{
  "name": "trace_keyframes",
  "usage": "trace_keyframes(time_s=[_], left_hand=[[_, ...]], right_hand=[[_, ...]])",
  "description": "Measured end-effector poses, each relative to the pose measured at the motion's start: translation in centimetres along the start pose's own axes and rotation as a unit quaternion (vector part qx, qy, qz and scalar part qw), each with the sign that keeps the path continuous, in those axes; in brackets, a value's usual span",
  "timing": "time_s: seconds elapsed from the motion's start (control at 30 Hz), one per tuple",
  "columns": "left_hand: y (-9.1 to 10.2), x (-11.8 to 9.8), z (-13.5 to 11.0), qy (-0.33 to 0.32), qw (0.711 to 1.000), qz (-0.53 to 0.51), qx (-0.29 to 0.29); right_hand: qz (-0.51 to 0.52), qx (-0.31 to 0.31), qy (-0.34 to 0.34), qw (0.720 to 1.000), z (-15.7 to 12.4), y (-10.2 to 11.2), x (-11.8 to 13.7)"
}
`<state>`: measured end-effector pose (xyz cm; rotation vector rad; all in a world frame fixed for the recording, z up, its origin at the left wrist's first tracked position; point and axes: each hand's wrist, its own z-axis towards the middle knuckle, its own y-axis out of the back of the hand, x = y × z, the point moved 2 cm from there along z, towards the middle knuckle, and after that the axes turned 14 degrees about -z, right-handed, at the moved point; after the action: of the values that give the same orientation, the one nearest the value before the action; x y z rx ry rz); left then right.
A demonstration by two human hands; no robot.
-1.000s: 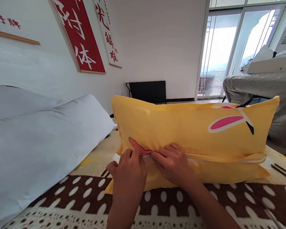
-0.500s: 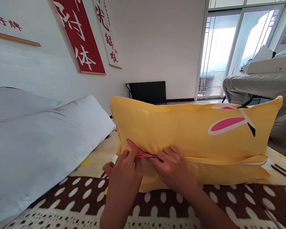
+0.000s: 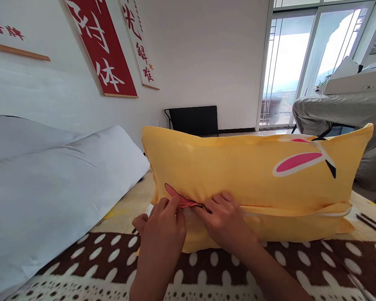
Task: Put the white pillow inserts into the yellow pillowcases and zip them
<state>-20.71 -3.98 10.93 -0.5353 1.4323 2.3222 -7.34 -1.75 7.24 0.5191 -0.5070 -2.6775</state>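
A yellow pillowcase (image 3: pixel 238 167) with pink and white prints stands on its long side in front of me, filled out like a pillow. Along its near lower side runs a seam opening, with a pale strip at the right end. My left hand (image 3: pixel 164 225) pinches the fabric edge by a pink printed patch (image 3: pixel 179 200). Just to the right, my right hand (image 3: pixel 224 219) grips the same edge, thumb and fingers closed on the cloth. Whatever small part lies between the fingertips is hidden.
White pillows (image 3: pixel 65 188) lie at the left. Underneath spreads a brown and cream patterned blanket (image 3: pixel 214 274). Beyond are a black panel (image 3: pixel 194 120) against the wall, a covered grey piece of furniture (image 3: pixel 341 106) with a box (image 3: pixel 351 85) on it, and a glass door (image 3: pixel 288 71).
Both hands keep their hold on the pillowcase edge with hardly any movement. The view has shifted very slightly.
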Motion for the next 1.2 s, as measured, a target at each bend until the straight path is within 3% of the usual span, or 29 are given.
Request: trace_keyframes(time_s=[1.0, 1.2], left_hand=[[-0.3, 0.5, 0.0, -0.045, 0.999, -0.010, -0.009], [-0.1, -0.4, -0.4, -0.065, 0.998, 0.000, -0.017]], right_hand=[[-0.006, 0.007, 0.000, 1.000, 0.2, 0.1, -0.1], [-0.007, 0.013, 0.001, 1.000, 0.2, -0.1, 0.0]])
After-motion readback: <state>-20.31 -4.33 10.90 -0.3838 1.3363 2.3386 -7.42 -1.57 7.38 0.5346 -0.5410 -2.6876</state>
